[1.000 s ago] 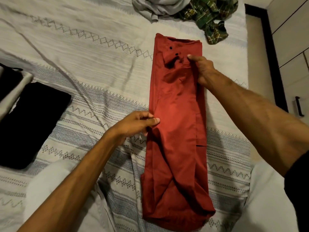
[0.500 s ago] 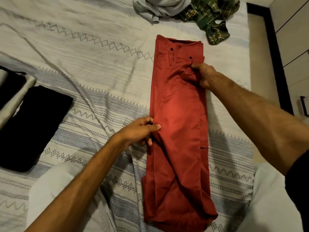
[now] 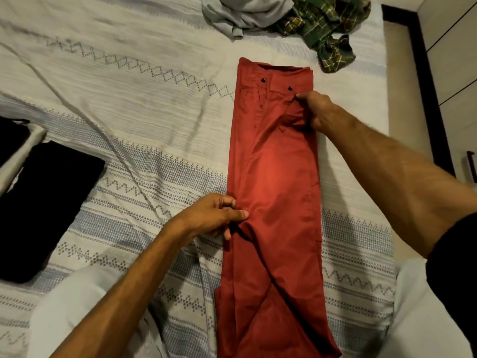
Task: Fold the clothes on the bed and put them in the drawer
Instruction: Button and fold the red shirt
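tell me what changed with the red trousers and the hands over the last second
The right hand slid from the waistband down the right edge of the red trousers and bunched the cloth there, flattening the flap. The left hand kept pinching the left edge. The trousers stayed folded lengthwise on the bed.

One view only: head cam, wide-angle, worn by the person at the bed's (image 3: 144, 104) near edge. Looks forward and steeply down, close range. Both forearms enter from the bottom corners. Red trousers (image 3: 273, 189) run lengthwise down centre frame. Bed fills most of the frame; floor strip (image 3: 402, 81) and cabinet fronts (image 3: 454, 63) along the right edge. Edges bow from lens distortion. No second view to overlap.
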Available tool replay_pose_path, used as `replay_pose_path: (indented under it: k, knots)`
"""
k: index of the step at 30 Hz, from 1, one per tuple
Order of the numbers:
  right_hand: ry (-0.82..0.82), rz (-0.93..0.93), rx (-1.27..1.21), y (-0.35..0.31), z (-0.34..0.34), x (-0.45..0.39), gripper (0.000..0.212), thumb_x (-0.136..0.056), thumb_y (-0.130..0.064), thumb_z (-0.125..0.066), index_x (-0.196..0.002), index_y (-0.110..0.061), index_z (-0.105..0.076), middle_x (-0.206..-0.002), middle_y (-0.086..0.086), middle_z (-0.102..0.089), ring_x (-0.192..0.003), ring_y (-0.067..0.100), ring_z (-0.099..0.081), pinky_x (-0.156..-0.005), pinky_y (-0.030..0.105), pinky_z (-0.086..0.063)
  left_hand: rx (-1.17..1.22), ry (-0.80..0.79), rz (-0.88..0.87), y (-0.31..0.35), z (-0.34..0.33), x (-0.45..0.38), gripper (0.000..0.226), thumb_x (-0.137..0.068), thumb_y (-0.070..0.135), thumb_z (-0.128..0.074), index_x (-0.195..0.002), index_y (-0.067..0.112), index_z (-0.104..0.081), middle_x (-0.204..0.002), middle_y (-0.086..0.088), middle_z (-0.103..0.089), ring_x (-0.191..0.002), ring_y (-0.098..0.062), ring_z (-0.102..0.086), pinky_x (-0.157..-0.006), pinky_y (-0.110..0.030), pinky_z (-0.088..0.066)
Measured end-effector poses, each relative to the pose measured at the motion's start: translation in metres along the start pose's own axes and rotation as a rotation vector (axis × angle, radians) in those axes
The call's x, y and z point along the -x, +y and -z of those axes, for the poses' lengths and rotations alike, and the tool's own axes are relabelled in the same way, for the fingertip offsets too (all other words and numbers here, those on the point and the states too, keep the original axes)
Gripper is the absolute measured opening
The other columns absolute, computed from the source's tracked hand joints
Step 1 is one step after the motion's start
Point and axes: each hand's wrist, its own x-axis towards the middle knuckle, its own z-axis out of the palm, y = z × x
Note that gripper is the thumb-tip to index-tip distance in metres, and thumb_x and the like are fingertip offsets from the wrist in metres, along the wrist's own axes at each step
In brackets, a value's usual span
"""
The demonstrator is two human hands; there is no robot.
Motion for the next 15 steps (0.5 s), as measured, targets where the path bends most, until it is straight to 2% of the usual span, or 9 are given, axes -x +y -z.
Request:
replay_pose_path:
  k: [2,5,7,10,12,13,15]
  knots:
    - [-0.007,0.009,-0.008,-0.001,0.001,-0.001,0.049,-0.087,-0.025,-0.077,-0.132,-0.012,-0.064,-0.116,0.010,-0.074,-0.102,0.029,-0.073,-0.093,0.053,-0.060,0.001,-0.020,0.005,0.001,0.002,0.000,0.025,-0.093,0.030,-0.079,-0.079,0.016,-0.063,-0.058,-0.003,-0.064,-0.049,-0.012,-0.062,-0.043,-0.017,-0.036]
    - [-0.086,0.017,-0.058,-0.001,0.001,0.005,0.039,-0.090,-0.024,-0.073,-0.127,-0.012,-0.070,-0.111,0.010,-0.078,-0.102,0.028,-0.076,-0.093,0.049,-0.061,0.008,-0.052,0.020,0.004,0.005,0.003,0.024,-0.093,0.032,-0.079,-0.077,0.020,-0.067,-0.064,-0.013,-0.069,-0.050,-0.015,-0.060,-0.044,-0.019,-0.036]
    - [-0.149,0.004,-0.107,0.001,0.002,0.015,0.036,-0.094,-0.018,-0.069,-0.129,-0.009,-0.070,-0.117,0.011,-0.076,-0.106,0.028,-0.074,-0.092,0.046,-0.061,0.020,-0.075,0.033,0.008,0.007,0.006,0.024,-0.092,0.036,-0.079,-0.082,0.018,-0.068,-0.070,-0.014,-0.072,-0.053,-0.015,-0.062,-0.045,-0.018,-0.037]
    - [-0.227,-0.008,-0.233,0.011,0.007,0.032,0.029,-0.097,-0.006,-0.061,-0.126,-0.004,-0.066,-0.113,0.015,-0.070,-0.105,0.030,-0.069,-0.091,0.048,-0.061,0.014,-0.042,0.042,0.014,0.008,0.009,0.046,-0.091,0.051,-0.077,-0.096,0.007,-0.068,-0.094,-0.021,-0.077,-0.066,-0.019,-0.067,-0.046,-0.019,-0.041]
    - [-0.234,-0.014,-0.319,0.020,0.010,0.043,0.022,-0.097,0.001,-0.060,-0.118,-0.001,-0.065,-0.110,0.018,-0.069,-0.105,0.031,-0.069,-0.094,0.048,-0.060,0.054,0.014,0.031,0.017,0.006,0.010,0.043,-0.092,0.050,-0.076,-0.094,0.008,-0.069,-0.090,-0.018,-0.077,-0.061,-0.018,-0.067,-0.044,-0.021,-0.042]
    - [-0.210,-0.020,-0.308,0.026,0.012,0.047,0.022,-0.096,0.001,-0.062,-0.117,-0.002,-0.066,-0.107,0.016,-0.069,-0.098,0.028,-0.071,-0.090,0.043,-0.062,0.071,0.026,0.026,0.016,0.004,0.011,0.037,-0.092,0.046,-0.076,-0.092,0.010,-0.069,-0.086,-0.016,-0.077,-0.058,-0.016,-0.068,-0.043,-0.020,-0.042]
    - [-0.146,-0.004,-0.195,0.035,0.016,0.054,0.026,-0.093,-0.007,-0.068,-0.120,-0.008,-0.069,-0.101,0.008,-0.070,-0.081,0.017,-0.067,-0.070,0.030,-0.058,0.058,0.031,0.013,0.017,0.001,0.015,0.031,-0.094,0.040,-0.076,-0.091,0.009,-0.070,-0.090,-0.019,-0.077,-0.059,-0.016,-0.070,-0.043,-0.020,-0.043]
